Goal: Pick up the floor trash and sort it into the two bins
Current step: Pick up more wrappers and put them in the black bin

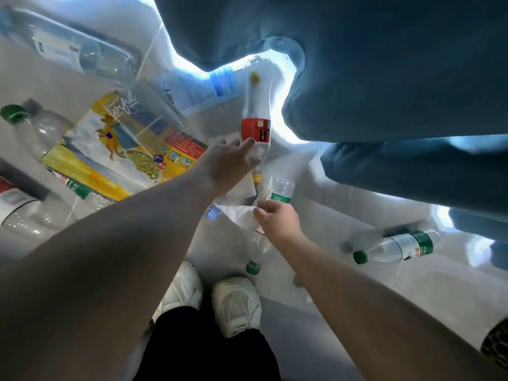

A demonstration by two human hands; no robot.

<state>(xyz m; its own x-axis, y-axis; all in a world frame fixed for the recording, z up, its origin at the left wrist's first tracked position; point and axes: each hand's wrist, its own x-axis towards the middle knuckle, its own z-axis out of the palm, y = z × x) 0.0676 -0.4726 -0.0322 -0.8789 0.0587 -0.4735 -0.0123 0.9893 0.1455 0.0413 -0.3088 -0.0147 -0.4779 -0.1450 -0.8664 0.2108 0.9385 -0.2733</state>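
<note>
A clear bottle with a red label (pixel 256 130) and a yellow cap lies on the pale floor ahead of me. My left hand (pixel 229 163) reaches over its neck, fingers stretched out and touching it just below the label. Closer to me, my right hand (pixel 277 221) pinches the edge of a crumpled white paper (pixel 239 215). A crushed clear bottle with a green label (pixel 283 189) lies just beyond that hand. Neither bin is in view.
A yellow printed bag (pixel 118 149) lies to the left, with clear bottles (pixel 38 130) around it. More green-capped bottles lie at right (pixel 398 246) and near my white shoes (pixel 236 303). Bulky blue fabric (pixel 384 78) fills the upper right. A printed leaflet (pixel 192 92) lies beyond.
</note>
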